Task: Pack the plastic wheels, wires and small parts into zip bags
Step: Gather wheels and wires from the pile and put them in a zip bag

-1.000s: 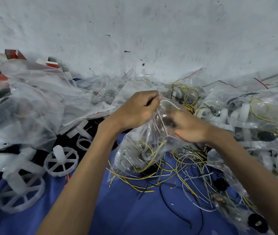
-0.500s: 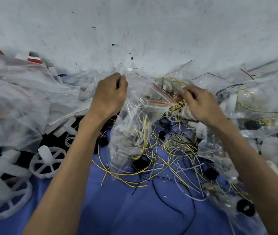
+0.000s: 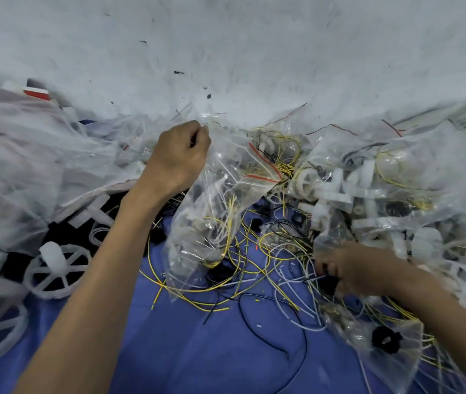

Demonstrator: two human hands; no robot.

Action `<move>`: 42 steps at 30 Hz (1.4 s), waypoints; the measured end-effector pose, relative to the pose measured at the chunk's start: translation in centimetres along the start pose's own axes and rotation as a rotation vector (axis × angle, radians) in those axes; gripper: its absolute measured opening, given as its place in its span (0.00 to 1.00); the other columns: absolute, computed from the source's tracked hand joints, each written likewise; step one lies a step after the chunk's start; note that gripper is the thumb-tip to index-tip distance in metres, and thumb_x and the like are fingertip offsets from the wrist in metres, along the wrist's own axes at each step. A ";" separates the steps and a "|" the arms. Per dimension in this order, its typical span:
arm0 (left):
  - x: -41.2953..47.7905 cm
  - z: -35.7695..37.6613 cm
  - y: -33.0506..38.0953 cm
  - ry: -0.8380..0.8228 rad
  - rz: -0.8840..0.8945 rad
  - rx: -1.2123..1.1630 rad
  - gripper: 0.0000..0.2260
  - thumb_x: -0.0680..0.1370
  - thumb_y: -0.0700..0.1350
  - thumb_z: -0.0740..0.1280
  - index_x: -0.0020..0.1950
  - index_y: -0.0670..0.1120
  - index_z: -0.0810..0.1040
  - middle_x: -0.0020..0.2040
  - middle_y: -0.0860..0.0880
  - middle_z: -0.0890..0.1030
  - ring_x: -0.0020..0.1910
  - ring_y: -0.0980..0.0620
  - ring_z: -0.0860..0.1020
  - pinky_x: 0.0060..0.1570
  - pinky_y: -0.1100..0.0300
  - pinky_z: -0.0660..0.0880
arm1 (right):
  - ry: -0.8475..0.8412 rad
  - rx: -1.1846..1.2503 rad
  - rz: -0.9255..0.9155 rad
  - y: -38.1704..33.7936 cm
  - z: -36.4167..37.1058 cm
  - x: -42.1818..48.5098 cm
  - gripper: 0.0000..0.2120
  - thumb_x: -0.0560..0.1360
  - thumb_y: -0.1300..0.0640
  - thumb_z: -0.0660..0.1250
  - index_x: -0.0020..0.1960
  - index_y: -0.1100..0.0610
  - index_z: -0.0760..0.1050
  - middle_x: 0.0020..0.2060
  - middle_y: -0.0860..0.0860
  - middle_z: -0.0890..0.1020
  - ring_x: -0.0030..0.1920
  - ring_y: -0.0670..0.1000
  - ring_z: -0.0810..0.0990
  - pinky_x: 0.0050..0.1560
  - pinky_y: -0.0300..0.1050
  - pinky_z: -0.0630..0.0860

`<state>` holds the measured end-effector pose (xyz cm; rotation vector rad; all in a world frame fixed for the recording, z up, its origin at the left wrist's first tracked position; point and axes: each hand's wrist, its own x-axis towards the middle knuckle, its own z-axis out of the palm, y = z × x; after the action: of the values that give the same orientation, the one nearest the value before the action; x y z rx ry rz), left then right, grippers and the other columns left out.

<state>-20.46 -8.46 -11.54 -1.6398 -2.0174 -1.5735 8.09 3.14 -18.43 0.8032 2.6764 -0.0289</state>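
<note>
My left hand [image 3: 180,155] grips the top corner of a clear zip bag [image 3: 220,200] with a red seal line, and holds it up. The bag hangs open and holds yellow and white wires and small parts. My right hand [image 3: 345,268] is low at the right, fingers curled into the tangle of loose wires [image 3: 271,257]; it pinches a small black part [image 3: 328,284]. White plastic wheels [image 3: 55,268] lie at the left on the blue cloth [image 3: 197,351].
Filled clear bags pile up at the left [image 3: 27,172] and right [image 3: 396,194]. Another bag with a black round part [image 3: 385,339] lies at the lower right. A grey wall [image 3: 226,52] stands behind the pile.
My right hand let go of the bag's top and dropped to the wire pile at the lower right. My left hand still holds the bag up.
</note>
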 end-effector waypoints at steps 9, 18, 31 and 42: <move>-0.5 -0.2 1.0 -0.179 0.075 -0.055 0.17 0.82 0.45 0.56 0.35 0.40 0.67 0.28 0.50 0.69 0.30 0.52 0.68 0.35 0.53 0.68 | 0.457 0.477 -0.027 1.7 -1.4 -1.1 0.22 0.70 0.52 0.72 0.61 0.38 0.69 0.47 0.41 0.81 0.42 0.37 0.80 0.45 0.31 0.71; -0.8 -0.2 1.5 -0.299 0.151 -0.068 0.17 0.82 0.44 0.57 0.32 0.48 0.63 0.27 0.52 0.67 0.28 0.56 0.67 0.30 0.59 0.64 | 0.841 1.168 -0.354 -2.6 -9.1 -0.8 0.12 0.68 0.54 0.70 0.52 0.48 0.81 0.47 0.47 0.85 0.43 0.46 0.83 0.37 0.34 0.75; -0.7 -1.7 1.3 -0.289 0.115 -0.088 0.16 0.82 0.45 0.56 0.34 0.49 0.65 0.30 0.49 0.70 0.31 0.48 0.71 0.35 0.53 0.69 | 0.631 0.261 -0.328 -4.5 -12.1 5.7 0.21 0.73 0.68 0.66 0.58 0.47 0.78 0.66 0.48 0.68 0.62 0.46 0.66 0.66 0.43 0.62; -1.8 -3.4 4.2 -0.599 0.236 0.339 0.23 0.56 0.74 0.67 0.37 0.58 0.77 0.60 0.62 0.62 0.61 0.63 0.57 0.63 0.57 0.61 | 0.771 0.459 -0.316 -5.5 -14.4 6.2 0.08 0.73 0.57 0.69 0.43 0.62 0.81 0.39 0.53 0.83 0.39 0.48 0.79 0.42 0.41 0.73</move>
<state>-18.16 -12.71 -8.45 -2.2672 -2.0637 -0.6572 -4.33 3.57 -7.36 0.5707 3.5858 -0.5277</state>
